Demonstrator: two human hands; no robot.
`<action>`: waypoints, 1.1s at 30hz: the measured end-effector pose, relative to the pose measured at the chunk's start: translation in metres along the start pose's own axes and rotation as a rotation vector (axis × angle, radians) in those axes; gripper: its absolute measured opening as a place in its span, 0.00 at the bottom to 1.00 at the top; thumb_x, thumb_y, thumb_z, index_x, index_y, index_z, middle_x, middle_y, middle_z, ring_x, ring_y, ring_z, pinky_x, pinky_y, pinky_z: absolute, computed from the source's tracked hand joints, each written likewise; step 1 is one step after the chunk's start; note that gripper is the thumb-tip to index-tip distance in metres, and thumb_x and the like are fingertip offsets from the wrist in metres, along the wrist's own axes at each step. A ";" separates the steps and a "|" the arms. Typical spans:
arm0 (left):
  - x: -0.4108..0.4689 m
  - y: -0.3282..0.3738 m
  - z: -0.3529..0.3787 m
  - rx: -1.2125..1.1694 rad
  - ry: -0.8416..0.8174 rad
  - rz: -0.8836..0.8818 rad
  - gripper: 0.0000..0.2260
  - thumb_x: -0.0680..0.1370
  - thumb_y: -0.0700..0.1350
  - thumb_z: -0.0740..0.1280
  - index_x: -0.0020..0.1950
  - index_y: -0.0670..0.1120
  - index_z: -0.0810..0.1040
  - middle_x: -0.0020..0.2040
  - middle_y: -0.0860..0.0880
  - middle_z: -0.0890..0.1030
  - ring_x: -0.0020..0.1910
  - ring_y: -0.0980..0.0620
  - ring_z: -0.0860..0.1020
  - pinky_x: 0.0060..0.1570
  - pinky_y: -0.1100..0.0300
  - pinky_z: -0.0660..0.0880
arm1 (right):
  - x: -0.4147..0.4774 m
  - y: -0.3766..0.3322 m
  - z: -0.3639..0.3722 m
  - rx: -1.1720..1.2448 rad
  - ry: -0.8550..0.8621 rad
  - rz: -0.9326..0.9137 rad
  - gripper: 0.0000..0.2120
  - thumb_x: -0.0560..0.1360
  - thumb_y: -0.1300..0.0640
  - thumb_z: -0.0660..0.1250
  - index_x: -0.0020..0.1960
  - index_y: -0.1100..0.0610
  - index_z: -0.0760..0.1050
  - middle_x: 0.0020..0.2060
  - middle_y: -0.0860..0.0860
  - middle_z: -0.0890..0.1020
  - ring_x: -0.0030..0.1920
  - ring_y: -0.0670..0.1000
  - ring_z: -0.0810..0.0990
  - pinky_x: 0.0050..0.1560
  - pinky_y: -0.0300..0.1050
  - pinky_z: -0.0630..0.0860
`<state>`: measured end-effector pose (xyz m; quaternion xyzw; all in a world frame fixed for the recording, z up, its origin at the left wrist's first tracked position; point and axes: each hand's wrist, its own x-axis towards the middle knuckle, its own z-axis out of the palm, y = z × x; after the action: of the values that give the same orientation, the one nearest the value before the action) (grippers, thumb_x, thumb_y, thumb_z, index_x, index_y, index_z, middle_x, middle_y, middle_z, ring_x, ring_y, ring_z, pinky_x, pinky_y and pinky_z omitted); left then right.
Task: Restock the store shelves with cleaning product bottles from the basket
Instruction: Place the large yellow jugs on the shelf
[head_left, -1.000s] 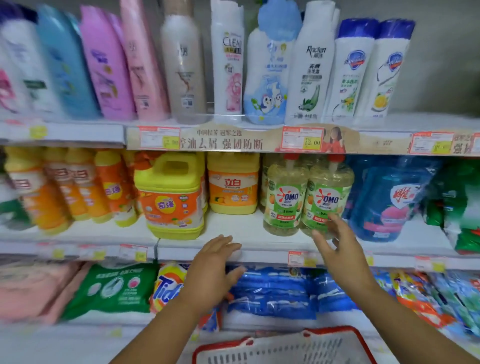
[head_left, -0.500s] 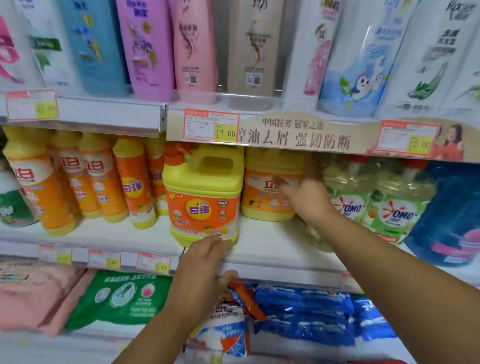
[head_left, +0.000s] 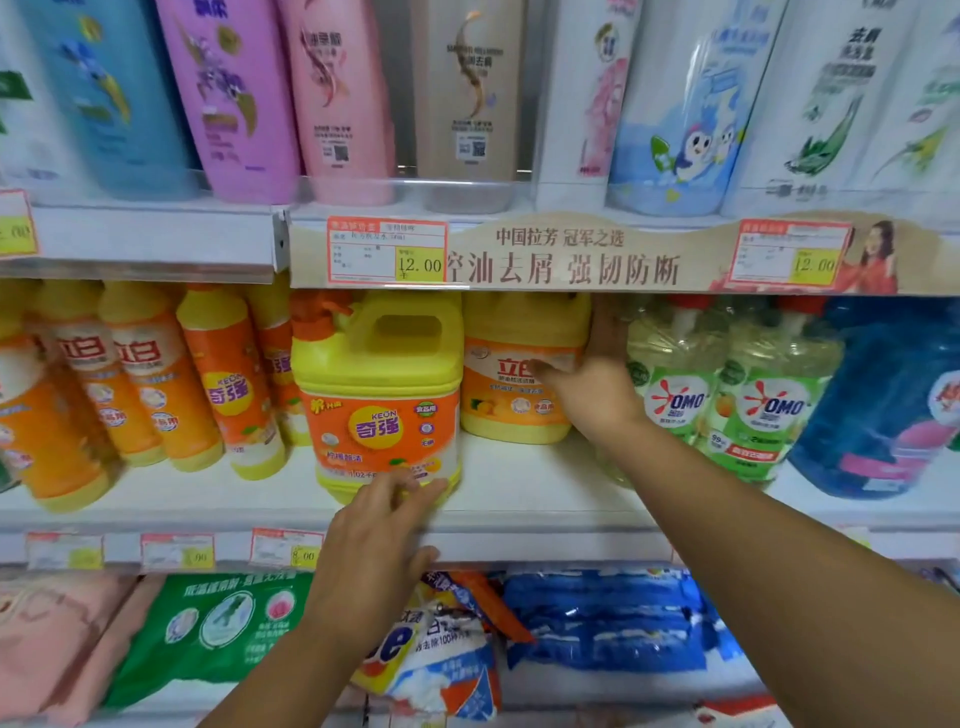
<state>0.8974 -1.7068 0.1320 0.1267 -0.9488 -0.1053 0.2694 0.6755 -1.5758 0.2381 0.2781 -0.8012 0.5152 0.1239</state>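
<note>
A big yellow jug with an orange label (head_left: 382, 395) stands at the front of the middle shelf (head_left: 519, 493). My left hand (head_left: 374, 551) rests on the shelf edge, its fingertips touching the jug's base. Behind and to the right stands a second yellow jug (head_left: 519, 364). My right hand (head_left: 592, 384) is against that jug's right side, thumb across its label and fingers reaching up behind it. Two green-labelled pump bottles (head_left: 727, 395) stand just right of that hand. The basket is out of view.
Slim orange and yellow bottles (head_left: 156, 384) fill the shelf's left part. A blue refill pouch (head_left: 883, 400) lies at the right. Tall shampoo bottles (head_left: 343, 98) line the shelf above, behind price tags (head_left: 387, 249). Detergent bags (head_left: 602, 618) lie on the shelf below.
My right hand went from the pump bottles leftward to the rear yellow jug. My left hand rose to the shelf edge and the front jug's base. The view moved closer and left.
</note>
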 end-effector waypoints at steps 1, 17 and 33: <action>-0.001 -0.001 0.002 0.007 0.014 0.005 0.38 0.63 0.46 0.82 0.70 0.57 0.71 0.60 0.53 0.71 0.54 0.50 0.75 0.48 0.53 0.76 | -0.004 0.002 0.002 -0.011 -0.013 -0.001 0.50 0.69 0.58 0.78 0.80 0.51 0.50 0.77 0.56 0.56 0.75 0.54 0.60 0.71 0.44 0.63; -0.005 -0.007 0.021 0.076 0.096 0.004 0.44 0.59 0.46 0.84 0.71 0.58 0.68 0.62 0.48 0.70 0.57 0.48 0.71 0.52 0.45 0.74 | -0.041 0.031 0.033 0.062 0.084 0.051 0.51 0.69 0.51 0.78 0.80 0.51 0.49 0.74 0.56 0.61 0.75 0.56 0.62 0.73 0.56 0.63; -0.014 0.003 0.004 0.021 -0.050 0.000 0.41 0.67 0.51 0.80 0.75 0.56 0.63 0.70 0.46 0.66 0.66 0.45 0.70 0.61 0.46 0.76 | -0.054 0.007 -0.009 0.075 -0.016 0.244 0.43 0.58 0.47 0.84 0.67 0.53 0.67 0.59 0.49 0.80 0.58 0.55 0.80 0.60 0.58 0.77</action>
<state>0.9060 -1.6999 0.1229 0.1270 -0.9563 -0.0985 0.2443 0.7146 -1.5487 0.2105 0.1871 -0.8103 0.5536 0.0434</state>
